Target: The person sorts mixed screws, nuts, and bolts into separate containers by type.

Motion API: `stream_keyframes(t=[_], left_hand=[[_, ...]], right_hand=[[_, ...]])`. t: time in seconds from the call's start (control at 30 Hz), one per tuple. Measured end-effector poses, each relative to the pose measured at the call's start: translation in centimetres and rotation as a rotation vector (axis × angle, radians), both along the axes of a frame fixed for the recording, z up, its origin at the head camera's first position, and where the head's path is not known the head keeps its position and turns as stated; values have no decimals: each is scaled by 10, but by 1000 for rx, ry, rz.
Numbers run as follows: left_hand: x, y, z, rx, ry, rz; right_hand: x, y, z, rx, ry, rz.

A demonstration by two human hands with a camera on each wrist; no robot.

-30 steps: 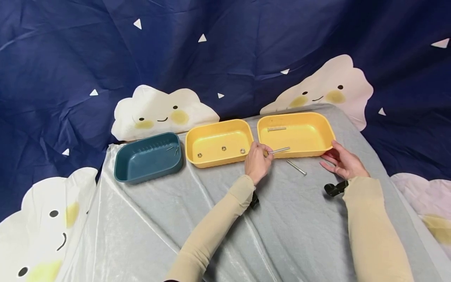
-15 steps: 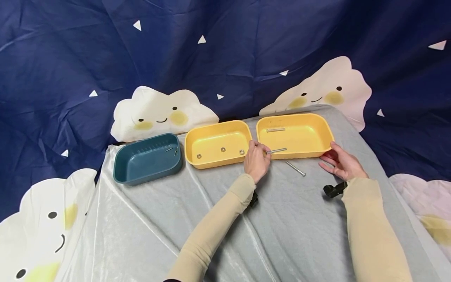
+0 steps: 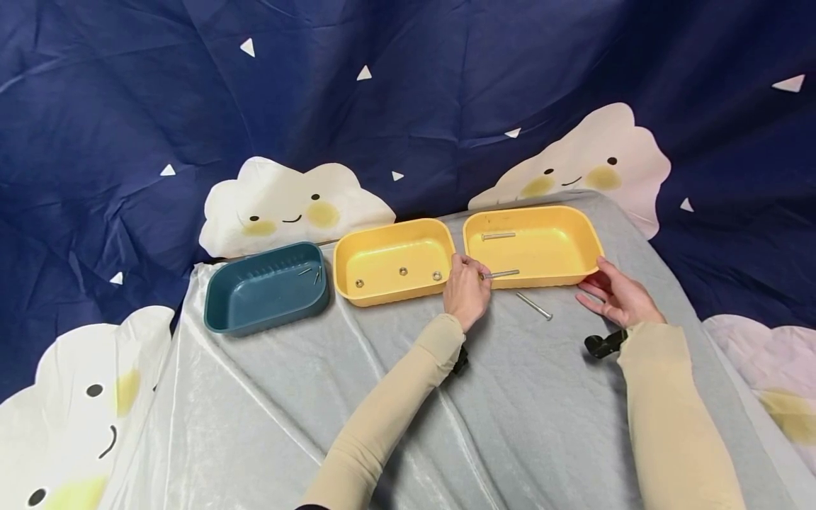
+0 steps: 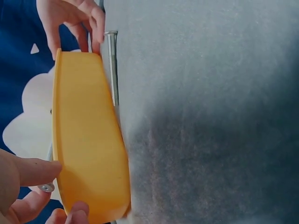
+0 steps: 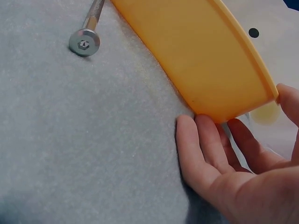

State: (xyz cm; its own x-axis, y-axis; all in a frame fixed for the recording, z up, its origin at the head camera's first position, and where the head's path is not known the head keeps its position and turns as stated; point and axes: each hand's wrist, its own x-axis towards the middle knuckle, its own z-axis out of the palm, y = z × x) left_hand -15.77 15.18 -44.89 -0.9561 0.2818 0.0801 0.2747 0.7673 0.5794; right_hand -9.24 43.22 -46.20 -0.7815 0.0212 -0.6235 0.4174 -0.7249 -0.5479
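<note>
My left hand [image 3: 467, 292] pinches a metal bolt [image 3: 506, 273] near its head, the shank pointing right over the front rim of the right yellow tray [image 3: 542, 251]. In the left wrist view the bolt's head [image 4: 46, 187] shows between the fingers, which also touch the tray's near end. My right hand [image 3: 626, 296] grips that tray's front right corner, thumb at the rim and fingers against the lower side. Inside the tray lies another bolt [image 3: 499, 236]. A third bolt [image 3: 534, 306] rests on the cloth in front; its hex-socket head [image 5: 84, 43] is plain in the right wrist view.
Left of the hands stands a second yellow tray [image 3: 395, 248] with three nuts [image 3: 403, 271] in it. Further left, a dark blue tray [image 3: 261, 290] holds a few small screws [image 3: 306, 270]. Grey cloth [image 3: 542, 397] covers the table; a blue curtain [image 3: 421, 92] hangs behind.
Both hands keep their hold and hardly move. The whole view shifts very slightly; the bolts and trays stay as they were.
</note>
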Motion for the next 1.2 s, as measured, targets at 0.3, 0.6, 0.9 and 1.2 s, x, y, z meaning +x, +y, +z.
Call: stream_keyframes(t=[0.3,0.6,0.9,1.2], left_hand=[[0,0,0,7,-6,-10],[0,-1,-2,52,-57,-23],[0,-3,-4,94,-56,-18],[0,-2,-3,113,-61,-18]], right_hand=[[-1,-1,0,17,1,13],[-1,-1,-1,14,-13,4],[-1,0,-1,20,-21,-1],[-1,0,-2,1,16,15]])
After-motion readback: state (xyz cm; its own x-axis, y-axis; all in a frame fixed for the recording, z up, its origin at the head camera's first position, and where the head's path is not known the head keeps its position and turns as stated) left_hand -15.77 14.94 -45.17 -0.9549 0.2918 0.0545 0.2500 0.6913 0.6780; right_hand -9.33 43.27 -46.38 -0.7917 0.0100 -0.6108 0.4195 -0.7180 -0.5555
